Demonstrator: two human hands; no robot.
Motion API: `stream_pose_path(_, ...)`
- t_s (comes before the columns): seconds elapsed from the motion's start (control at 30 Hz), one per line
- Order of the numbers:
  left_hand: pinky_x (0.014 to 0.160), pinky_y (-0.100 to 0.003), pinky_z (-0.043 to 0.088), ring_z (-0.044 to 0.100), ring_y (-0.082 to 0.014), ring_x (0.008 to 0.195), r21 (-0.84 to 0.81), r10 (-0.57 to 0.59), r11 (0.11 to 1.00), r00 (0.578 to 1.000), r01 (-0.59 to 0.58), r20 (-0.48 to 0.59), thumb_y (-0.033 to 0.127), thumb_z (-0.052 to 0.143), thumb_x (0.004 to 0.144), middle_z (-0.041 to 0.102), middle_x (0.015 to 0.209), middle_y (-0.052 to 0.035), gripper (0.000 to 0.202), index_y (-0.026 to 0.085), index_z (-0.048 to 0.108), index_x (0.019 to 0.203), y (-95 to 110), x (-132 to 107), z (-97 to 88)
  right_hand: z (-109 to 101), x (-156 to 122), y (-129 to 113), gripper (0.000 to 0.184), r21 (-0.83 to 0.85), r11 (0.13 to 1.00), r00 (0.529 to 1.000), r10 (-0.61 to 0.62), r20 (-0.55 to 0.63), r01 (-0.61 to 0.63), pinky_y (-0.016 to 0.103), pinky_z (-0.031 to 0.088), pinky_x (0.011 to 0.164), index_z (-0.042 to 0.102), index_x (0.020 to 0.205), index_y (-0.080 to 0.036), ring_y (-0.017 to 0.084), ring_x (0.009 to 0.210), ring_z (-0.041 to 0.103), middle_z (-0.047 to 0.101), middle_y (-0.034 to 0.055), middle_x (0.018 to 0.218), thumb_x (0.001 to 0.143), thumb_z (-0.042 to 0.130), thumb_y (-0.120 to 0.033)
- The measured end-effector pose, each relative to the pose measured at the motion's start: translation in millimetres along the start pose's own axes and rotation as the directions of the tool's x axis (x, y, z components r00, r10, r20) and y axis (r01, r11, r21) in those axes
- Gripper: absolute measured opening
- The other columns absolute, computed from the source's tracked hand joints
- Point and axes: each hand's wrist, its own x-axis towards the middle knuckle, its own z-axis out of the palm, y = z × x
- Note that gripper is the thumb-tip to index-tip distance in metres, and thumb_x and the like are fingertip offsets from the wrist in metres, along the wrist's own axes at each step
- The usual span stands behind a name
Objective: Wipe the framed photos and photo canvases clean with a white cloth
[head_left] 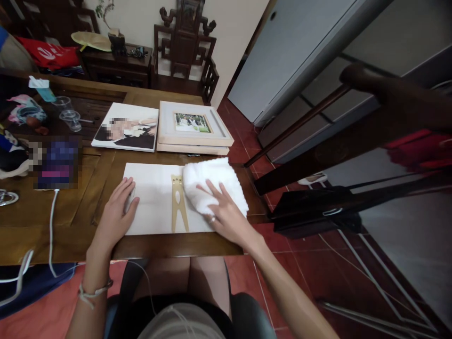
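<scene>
A white panel (pixel 151 200) lies flat on the table in front of me, with a yellowish forked support leg (pixel 179 205) on its middle. My left hand (pixel 120 207) rests on the panel's left edge, fingers stretched out and thumb apart. On the right half of the panel, a fluffy white towel (pixel 231 181) lies bunched beside the support leg and covers that side. My right hand (pixel 222 209) presses on the towel with fingers spread over it, and some fingertips sink into its folds. A ring shows on one finger.
Behind the panel lie a photo print (pixel 137 129) and stacked light-wood picture frames (pixel 194 125). Plastic cups (pixel 70 120), a tissue pack (pixel 41 88) and a blurred device with a white cable (pixel 52 221) are to the left. A dark wooden chair (pixel 318 155) stands right of the table (pixel 158 246).
</scene>
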Motion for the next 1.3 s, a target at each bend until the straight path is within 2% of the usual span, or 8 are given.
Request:
stream_pose_path(0.13,0.118,-0.051,0.029,0.040,-0.0278,0.140,-0.003,0.013,1.000,1.000,-0.013,-0.003,0.039,0.047,0.094,0.049,0.148,-0.0091,0.045,0.021,0.054,0.134,-1,1,0.4,-7,-47,-39,0.021,0.085,0.996,0.996,-0.018,0.089,0.010,0.057,0.017,0.122,0.064,0.068,-0.018,0.029,0.148,0.022,0.049,0.0106,0.147,0.070,0.050,-0.003)
stream_pose_path(0.27,0.118,-0.053,0.029,0.040,-0.0306,0.140,-0.006,0.028,1.000,1.000,-0.028,0.003,0.039,0.047,0.094,0.049,0.147,-0.0089,0.044,0.021,0.055,0.134,-1,2,0.5,-14,-58,-38,0.021,0.173,0.983,0.992,-0.084,0.095,0.067,0.053,0.021,0.122,0.065,0.079,-0.018,0.025,0.144,0.033,0.057,0.0099,0.140,0.077,0.049,-0.006)
stream_pose_path(0.5,0.119,-0.052,0.028,0.040,-0.0306,0.140,-0.016,0.029,0.999,1.000,-0.029,0.000,0.037,0.049,0.092,0.050,0.146,-0.0082,0.044,0.021,0.056,0.133,2,1,-0.6,-6,12,22,0.024,0.093,0.994,0.998,0.058,-0.033,-0.054,0.052,0.025,0.119,0.066,0.086,-0.020,0.024,0.142,0.038,0.065,0.0103,0.129,0.095,0.044,-0.023)
stream_pose_path(0.67,0.118,-0.052,0.029,0.041,-0.0295,0.139,-0.004,0.040,0.999,0.999,-0.040,-0.009,0.038,0.049,0.092,0.052,0.145,-0.0075,0.044,0.022,0.056,0.132,2,1,-0.8,4,42,30,0.028,0.002,0.996,0.989,0.087,-0.118,-0.088,0.052,0.017,0.122,0.067,0.102,-0.012,0.026,0.143,0.035,0.065,0.0155,0.127,0.096,0.042,-0.021)
stream_pose_path(0.83,0.119,-0.051,0.028,0.041,-0.0280,0.140,-0.006,0.026,1.000,1.000,-0.026,-0.001,0.039,0.048,0.093,0.051,0.146,-0.0065,0.043,0.024,0.056,0.132,1,2,-0.7,2,2,-12,0.019,0.009,0.998,0.998,0.056,-0.022,-0.055,0.060,0.017,0.120,0.069,0.092,-0.016,0.032,0.145,0.029,0.053,0.0149,0.144,0.089,0.050,-0.017)
stream_pose_path(1.0,0.120,-0.049,0.028,0.040,-0.0275,0.141,-0.008,0.018,1.000,1.000,-0.018,0.001,0.038,0.049,0.093,0.050,0.147,-0.0080,0.044,0.021,0.056,0.134,1,2,-0.1,-22,-49,-48,0.022,0.194,0.981,0.988,-0.025,0.153,-0.005,0.056,0.022,0.120,0.066,0.083,-0.020,0.028,0.142,0.037,0.060,0.0085,0.136,0.083,0.048,-0.007)
stream_pose_path(1.13,0.119,-0.050,0.029,0.039,-0.0266,0.141,0.001,0.010,1.000,1.000,-0.010,0.010,0.039,0.047,0.094,0.049,0.148,-0.0097,0.045,0.019,0.055,0.134,2,1,-0.7,-27,-49,-25,0.021,0.242,0.969,0.986,0.017,0.168,-0.058,0.054,0.032,0.116,0.067,0.085,-0.021,0.030,0.139,0.041,0.065,0.0088,0.131,0.092,0.047,-0.020)
stream_pose_path(1.3,0.118,-0.049,0.030,0.040,-0.0259,0.141,0.003,0.019,1.000,1.000,-0.019,0.008,0.039,0.047,0.094,0.049,0.148,-0.0100,0.044,0.019,0.055,0.133,3,0,-1.2,-12,-2,21,0.027,0.226,0.951,0.978,0.206,0.039,-0.209,0.053,0.041,0.108,0.064,0.079,-0.023,0.033,0.137,0.044,0.073,0.0053,0.106,0.095,0.044,-0.032)
